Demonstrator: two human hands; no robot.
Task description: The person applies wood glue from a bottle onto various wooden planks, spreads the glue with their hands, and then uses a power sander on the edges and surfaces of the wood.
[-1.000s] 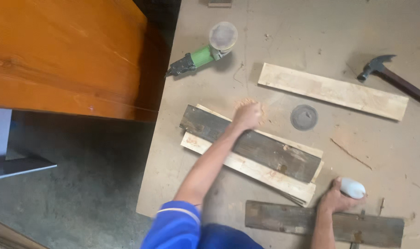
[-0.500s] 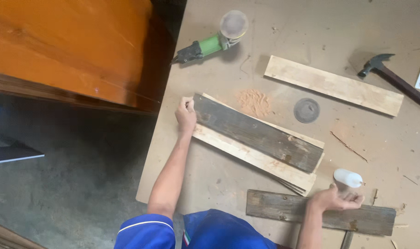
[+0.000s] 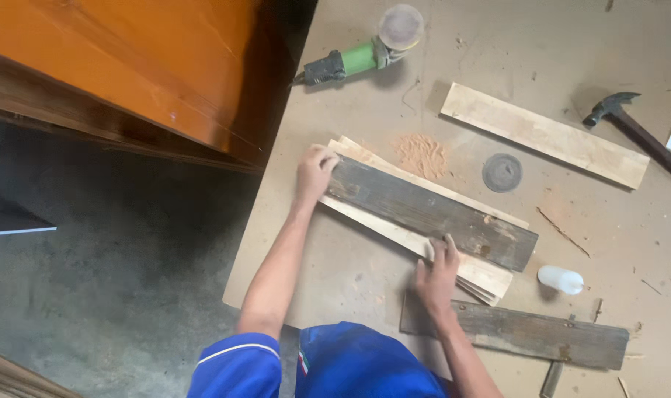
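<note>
A blue short-sleeved shirt (image 3: 306, 365) is worn. The sleeve (image 3: 236, 365) is edged with a thin white stripe. Both forearms are left bare.

Dark weathered plank (image 3: 431, 214): rough grey-brown wood, matt, grain-streaked. Pale boards (image 3: 416, 239) beneath: raw light wood, dry and unfinished. Second pale plank (image 3: 543, 134): same bare wood, fairly smooth. Nearer dark plank (image 3: 516, 335): weathered, coarse. Work sheet (image 3: 350, 273): matt brown fibreboard, dusty, with a patch of orange sawdust (image 3: 422, 155). Cabinet (image 3: 129, 66): orange varnished wood, glossy. Grinder (image 3: 361, 55): green and black plastic body. Loose disc (image 3: 502, 172): grey, matt, abrasive-looking. Small bottle (image 3: 561, 279): white plastic. Hammer (image 3: 630, 121): dark metal head.
</note>
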